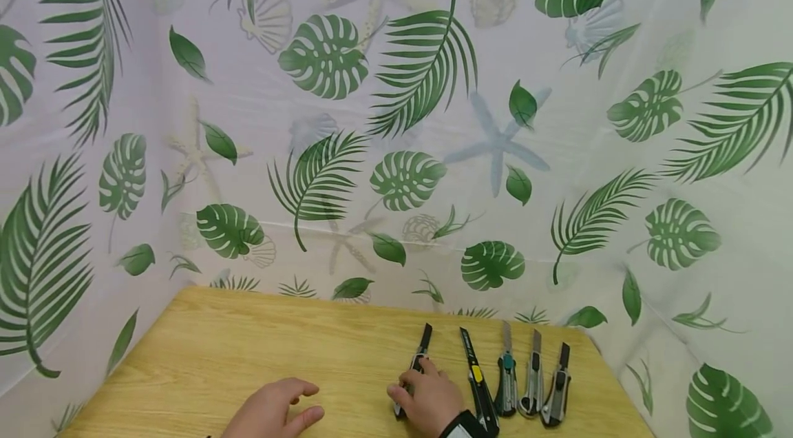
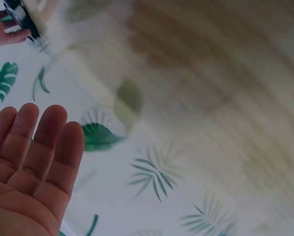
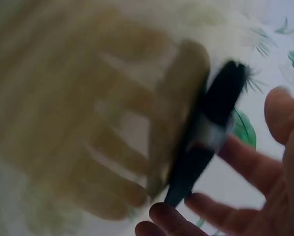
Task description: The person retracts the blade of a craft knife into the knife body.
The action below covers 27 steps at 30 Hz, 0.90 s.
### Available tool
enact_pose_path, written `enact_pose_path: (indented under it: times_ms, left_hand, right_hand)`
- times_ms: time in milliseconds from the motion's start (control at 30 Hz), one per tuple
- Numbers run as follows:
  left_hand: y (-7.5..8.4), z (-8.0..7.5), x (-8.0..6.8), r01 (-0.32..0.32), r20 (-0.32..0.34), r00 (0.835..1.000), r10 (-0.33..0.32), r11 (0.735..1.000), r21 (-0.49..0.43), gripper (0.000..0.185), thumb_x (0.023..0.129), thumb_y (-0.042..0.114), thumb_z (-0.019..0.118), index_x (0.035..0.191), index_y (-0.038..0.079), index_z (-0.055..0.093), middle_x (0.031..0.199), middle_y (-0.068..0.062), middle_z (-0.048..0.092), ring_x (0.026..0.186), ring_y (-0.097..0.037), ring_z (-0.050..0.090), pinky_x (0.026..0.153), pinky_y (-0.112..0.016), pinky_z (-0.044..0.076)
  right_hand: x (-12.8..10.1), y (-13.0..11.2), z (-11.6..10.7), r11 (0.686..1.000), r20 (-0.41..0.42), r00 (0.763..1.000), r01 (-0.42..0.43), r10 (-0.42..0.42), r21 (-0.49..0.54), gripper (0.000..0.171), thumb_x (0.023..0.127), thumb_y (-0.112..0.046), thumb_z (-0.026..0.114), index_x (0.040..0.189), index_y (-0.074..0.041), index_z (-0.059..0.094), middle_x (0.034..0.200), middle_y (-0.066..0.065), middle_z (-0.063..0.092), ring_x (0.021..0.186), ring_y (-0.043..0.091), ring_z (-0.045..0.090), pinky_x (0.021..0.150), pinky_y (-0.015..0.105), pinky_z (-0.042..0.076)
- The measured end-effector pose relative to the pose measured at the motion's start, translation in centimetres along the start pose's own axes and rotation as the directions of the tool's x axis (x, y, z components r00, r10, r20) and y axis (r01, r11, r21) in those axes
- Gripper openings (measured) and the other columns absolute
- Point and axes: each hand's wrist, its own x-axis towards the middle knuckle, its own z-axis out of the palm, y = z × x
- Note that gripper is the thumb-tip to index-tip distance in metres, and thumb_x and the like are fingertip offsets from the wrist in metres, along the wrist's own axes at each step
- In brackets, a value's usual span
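At the left end of a row of utility knives, my right hand (image 1: 434, 400) reaches over a utility knife (image 1: 424, 341) with a dark blade, covering part of its handle. In the right wrist view, my fingertips are right along one side of this dark utility knife (image 3: 206, 132), while the thumb (image 3: 279, 115) stands apart from it. My left hand (image 1: 269, 410) hovers at the table's front, left of the knives, with thumb and forefinger spread. Its fingers (image 2: 53, 142) are nearly straight in the left wrist view and hold nothing.
Right of my right hand lie a black utility knife with a yellow slider (image 1: 477, 374), a teal-slider knife (image 1: 507, 383), a silver knife (image 1: 533, 383) and a dark-bladed grey knife (image 1: 557, 390). The wooden table (image 1: 266, 328) meets a leaf-patterned curtain (image 1: 347, 114) behind and at the sides.
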Motion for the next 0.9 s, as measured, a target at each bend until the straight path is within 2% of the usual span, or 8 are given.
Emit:
enact_pose_path:
  times_ms: [133,333,467,567,633,733,833,900]
  left_hand:
    - [0.5,1.0,0.2,0.026,0.073,0.997,-0.019,0.995,-0.092,0.047,0.1,0.046,0.063,0.124,0.006,0.069,0.119,-0.01,0.07,0.096,-0.032,0.07,0.074,-0.046,0.058]
    - [1.1,1.6,0.6,0.054,0.125,0.992,-0.03,0.979,-0.195,0.045,0.099,0.042,0.065,0.124,0.004,0.069,0.121,-0.011,0.069,0.1,-0.036,0.067,0.074,-0.046,0.057]
    - [1.6,2.1,1.0,0.054,0.135,0.991,-0.022,0.97,-0.235,0.042,0.1,0.039,0.065,0.123,0.004,0.069,0.119,-0.01,0.07,0.099,-0.03,0.067,0.073,-0.04,0.056]
    - [2.1,2.7,1.3,0.054,0.113,0.993,-0.02,0.951,-0.304,0.042,0.102,0.037,0.063,0.123,0.002,0.069,0.116,-0.01,0.071,0.096,-0.026,0.067,0.073,-0.036,0.055]
    - [2.6,3.2,1.6,0.075,0.088,0.995,-0.044,0.921,-0.383,0.046,0.102,0.038,0.061,0.125,-0.001,0.068,0.116,-0.011,0.071,0.096,-0.025,0.067,0.074,-0.035,0.056]
    - [3.7,3.8,1.9,0.118,0.054,0.993,-0.105,0.85,-0.513,0.056,0.105,0.043,0.055,0.133,-0.006,0.061,0.121,-0.016,0.069,0.103,-0.029,0.068,0.079,-0.038,0.057]
    - [4.9,4.4,2.0,0.134,0.049,0.99,-0.135,0.742,-0.657,0.067,0.107,0.047,0.046,0.14,-0.011,0.051,0.126,-0.022,0.066,0.108,-0.033,0.067,0.083,-0.042,0.058]
    - [5.5,4.9,1.8,0.131,0.083,0.991,-0.105,0.642,-0.756,0.069,0.108,0.048,0.043,0.141,-0.013,0.049,0.125,-0.022,0.066,0.105,-0.032,0.068,0.083,-0.041,0.058]
  right_hand:
    - [0.4,-0.3,1.0,0.995,-0.039,0.994,-0.103,0.103,0.018,0.031,0.09,-0.041,0.077,0.079,-0.017,0.061,0.106,0.012,0.061,0.076,0.026,0.058,0.065,0.043,0.05]
    - [0.9,0.0,1.7,0.957,-0.002,0.96,-0.279,0.28,0.079,0.037,0.086,-0.023,0.083,0.108,-0.001,0.062,0.086,0.007,0.06,0.071,0.021,0.056,0.067,0.04,0.05]
    - [0.7,0.7,1.2,0.949,0.106,0.961,-0.269,0.254,0.167,0.03,0.091,-0.019,0.075,0.108,0.004,0.066,0.086,0.009,0.063,0.074,0.023,0.057,0.071,0.043,0.051]
    - [-0.2,0.4,0.3,0.889,0.188,0.962,-0.255,0.196,0.379,0.022,0.095,-0.016,0.07,0.108,0.001,0.067,0.089,0.006,0.063,0.079,0.021,0.057,0.072,0.041,0.049]
    - [-1.4,-0.2,-0.2,0.783,0.232,0.965,-0.238,0.122,0.575,0.021,0.098,-0.016,0.067,0.112,-0.001,0.065,0.092,0.005,0.066,0.081,0.02,0.059,0.071,0.037,0.048]
    - [-3.4,-1.8,-0.7,0.506,0.309,0.951,-0.27,0.007,0.819,0.027,0.101,-0.019,0.065,0.121,-0.001,0.062,0.099,0.008,0.071,0.084,0.019,0.063,0.071,0.033,0.05]
    - [-5.0,-3.6,-0.9,0.243,0.319,0.946,-0.296,-0.06,0.924,0.034,0.101,-0.021,0.065,0.127,0.0,0.059,0.104,0.013,0.073,0.087,0.021,0.068,0.073,0.031,0.053]
    - [-5.6,-4.6,-1.2,0.154,0.283,0.956,-0.269,-0.075,0.951,0.039,0.101,-0.023,0.066,0.129,0.001,0.056,0.107,0.014,0.073,0.091,0.024,0.07,0.078,0.034,0.056]
